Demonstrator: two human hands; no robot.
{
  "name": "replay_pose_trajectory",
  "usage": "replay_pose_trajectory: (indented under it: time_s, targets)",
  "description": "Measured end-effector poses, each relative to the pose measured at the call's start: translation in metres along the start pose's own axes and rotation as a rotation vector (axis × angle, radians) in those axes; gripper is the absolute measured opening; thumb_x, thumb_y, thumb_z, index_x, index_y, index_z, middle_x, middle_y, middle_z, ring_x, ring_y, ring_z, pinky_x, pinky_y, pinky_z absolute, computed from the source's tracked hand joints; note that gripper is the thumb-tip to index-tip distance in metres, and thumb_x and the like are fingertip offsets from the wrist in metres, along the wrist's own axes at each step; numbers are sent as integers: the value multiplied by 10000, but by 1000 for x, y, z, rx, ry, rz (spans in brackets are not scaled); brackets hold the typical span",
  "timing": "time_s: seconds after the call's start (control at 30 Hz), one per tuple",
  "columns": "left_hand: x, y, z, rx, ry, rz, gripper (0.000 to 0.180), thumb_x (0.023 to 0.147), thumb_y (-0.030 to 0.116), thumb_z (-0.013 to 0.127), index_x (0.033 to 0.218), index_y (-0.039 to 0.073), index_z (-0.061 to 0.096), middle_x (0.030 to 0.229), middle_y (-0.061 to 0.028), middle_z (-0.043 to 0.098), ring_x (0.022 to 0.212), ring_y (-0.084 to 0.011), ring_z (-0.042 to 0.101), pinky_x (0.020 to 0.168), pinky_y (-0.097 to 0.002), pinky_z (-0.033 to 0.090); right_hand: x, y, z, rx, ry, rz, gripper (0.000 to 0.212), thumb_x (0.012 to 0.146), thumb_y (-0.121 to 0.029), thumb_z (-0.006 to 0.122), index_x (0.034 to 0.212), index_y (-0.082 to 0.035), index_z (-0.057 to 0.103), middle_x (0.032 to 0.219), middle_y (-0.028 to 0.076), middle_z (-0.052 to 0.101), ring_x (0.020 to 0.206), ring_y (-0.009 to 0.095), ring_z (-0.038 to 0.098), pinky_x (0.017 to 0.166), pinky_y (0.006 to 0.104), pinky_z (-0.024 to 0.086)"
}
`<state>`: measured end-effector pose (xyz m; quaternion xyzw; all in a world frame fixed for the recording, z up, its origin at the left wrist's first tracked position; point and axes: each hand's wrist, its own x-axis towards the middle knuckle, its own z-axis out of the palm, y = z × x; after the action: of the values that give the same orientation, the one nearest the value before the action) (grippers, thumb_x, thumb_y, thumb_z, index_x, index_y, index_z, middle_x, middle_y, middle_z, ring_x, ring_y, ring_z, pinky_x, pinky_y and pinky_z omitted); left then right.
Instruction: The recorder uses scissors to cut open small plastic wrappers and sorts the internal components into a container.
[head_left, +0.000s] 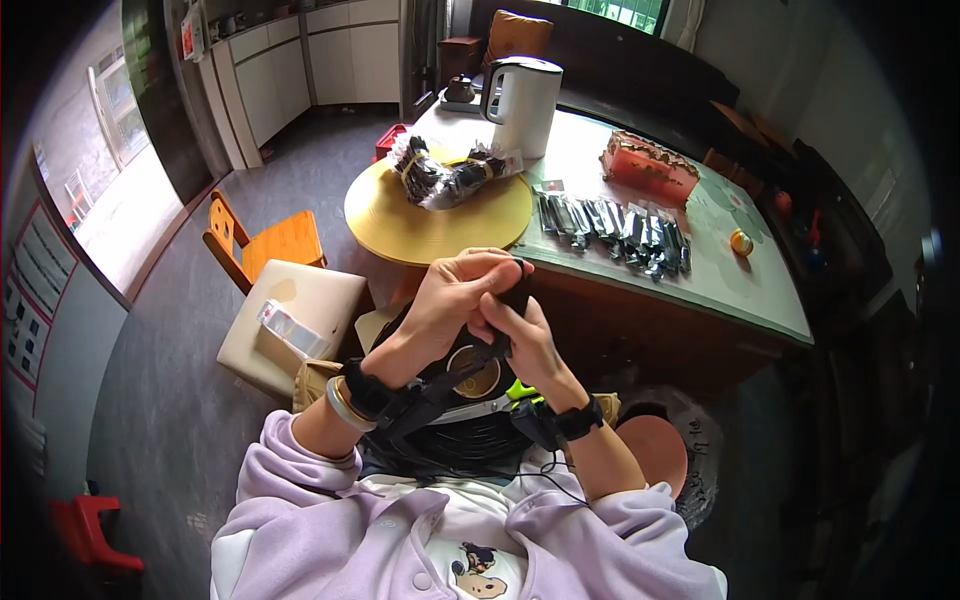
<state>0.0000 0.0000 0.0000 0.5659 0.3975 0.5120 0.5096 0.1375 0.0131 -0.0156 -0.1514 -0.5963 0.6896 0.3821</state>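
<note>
Both hands meet in front of me over my lap. My left hand (440, 305) is closed, its thumb and fingers pinched at the top of a small black bundle (516, 293). My right hand (527, 343) is closed around the lower part of the same bundle. Fingers cover most of it, so I cannot tell its exact kind. Below my hands, a mass of black cords (470, 442) lies across my lap. A pair of scissors with bright green handles (520, 391) rests beside the cords, close under my right wrist.
Ahead stands a table (775, 290) with a row of black items in clear bags (615, 232), a white kettle (528, 105), a pink box (650, 168) and a small ball (741, 242). More bagged bundles (450, 178) lie on a round yellow board (385, 225). Left is a cream stool (262, 345).
</note>
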Motion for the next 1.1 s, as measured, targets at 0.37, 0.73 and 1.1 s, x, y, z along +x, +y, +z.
replay_pose_trajectory:
  time_s: [0.37, 0.73, 1.1]
  targets:
    - [-36, -7, -15, -74, -544, -288, 274, 899, 211, 544, 866, -54, 606, 786, -56, 641, 736, -82, 586, 658, -216, 459, -1, -53, -42, 489, 106, -417, 291, 929, -319, 406, 732, -106, 380, 619, 6, 377, 540, 116, 381, 450, 250, 331]
    - [-54, 17, -15, 1, -591, -213, 273, 912, 193, 518, 1019, -49, 585, 812, -60, 641, 733, -71, 584, 689, -213, 473, -5, -55, -49, 386, 400, -307, 370, 948, -414, 345, 702, -139, 354, 538, -41, 276, 407, 63, 227, 362, 210, 178]
    - [-52, 11, 7, -176, -408, -307, 357, 892, 239, 550, 1129, -26, 517, 836, -50, 617, 654, -68, 576, 602, -210, 492, -16, -75, -29, 372, 390, -262, 384, 953, -425, 317, 701, -138, 353, 519, -46, 248, 399, 62, 181, 360, 222, 144]
